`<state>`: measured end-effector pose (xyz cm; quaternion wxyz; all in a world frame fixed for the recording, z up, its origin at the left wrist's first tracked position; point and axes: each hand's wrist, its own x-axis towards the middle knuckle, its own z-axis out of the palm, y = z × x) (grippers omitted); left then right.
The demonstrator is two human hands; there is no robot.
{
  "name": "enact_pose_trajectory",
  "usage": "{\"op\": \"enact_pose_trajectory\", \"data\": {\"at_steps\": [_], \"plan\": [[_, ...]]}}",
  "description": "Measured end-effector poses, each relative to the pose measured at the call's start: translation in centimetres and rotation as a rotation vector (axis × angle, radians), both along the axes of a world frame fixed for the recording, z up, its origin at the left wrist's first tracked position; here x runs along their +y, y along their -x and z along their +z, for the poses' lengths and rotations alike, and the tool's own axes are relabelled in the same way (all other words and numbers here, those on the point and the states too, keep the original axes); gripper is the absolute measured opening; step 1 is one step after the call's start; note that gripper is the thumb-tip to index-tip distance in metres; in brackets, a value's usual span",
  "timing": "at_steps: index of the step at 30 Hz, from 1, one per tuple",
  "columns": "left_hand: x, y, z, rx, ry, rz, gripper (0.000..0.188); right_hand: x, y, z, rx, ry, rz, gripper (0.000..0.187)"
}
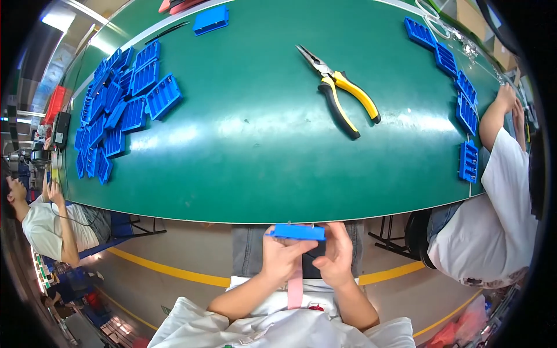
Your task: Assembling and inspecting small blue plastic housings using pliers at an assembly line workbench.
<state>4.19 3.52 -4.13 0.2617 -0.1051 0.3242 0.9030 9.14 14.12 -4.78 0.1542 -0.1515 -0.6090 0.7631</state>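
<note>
At the near edge of the table I hold a blue plastic battery holder [299, 232], seen nearly edge-on, with small metal tips along its upper edge. My left hand [279, 255] is closed on its left part, thumb along the near side. My right hand [337, 252] is at its right end, fingers curled against it and thumb lower, apart from the case. The far sides of the fingers are hidden. Beyond my hands, long-nose pliers [336, 87] with yellow and black handles lie on the green table [249, 162], jaws slightly apart.
A heap of blue battery holders [113, 104] covers the left side of the table. Another holder [210, 21] lies face down at the back. Several more [466, 113] form a row at right, beside a co-worker's arm [493, 119]. Another person [58, 223] sits at left.
</note>
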Motion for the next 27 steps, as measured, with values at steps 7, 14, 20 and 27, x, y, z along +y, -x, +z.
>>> {"op": "enact_pose_trajectory", "data": {"at_steps": [7, 14, 20, 27], "plan": [[-1.5, 1.1, -2.0, 0.196, 0.552, -0.212, 0.022, -1.2, 2.6, -0.4, -0.103, 0.094, -0.039, 0.068], [-3.1, 2.1, 0.1, 0.416, 0.415, -0.046, 0.055, -1.5, 2.6, -1.2, -0.064, 0.014, -0.092, 0.068], [-1.5, 2.8, -2.4, 0.589, 0.508, 0.079, 0.041, -1.6, 3.1, -3.0, 0.109, 0.164, -0.085, 0.060], [-0.5, 2.2, -1.5, 0.473, 0.609, 0.134, 0.036, -2.9, 3.0, -2.8, 0.091, -0.059, -0.238, 0.066]]}}
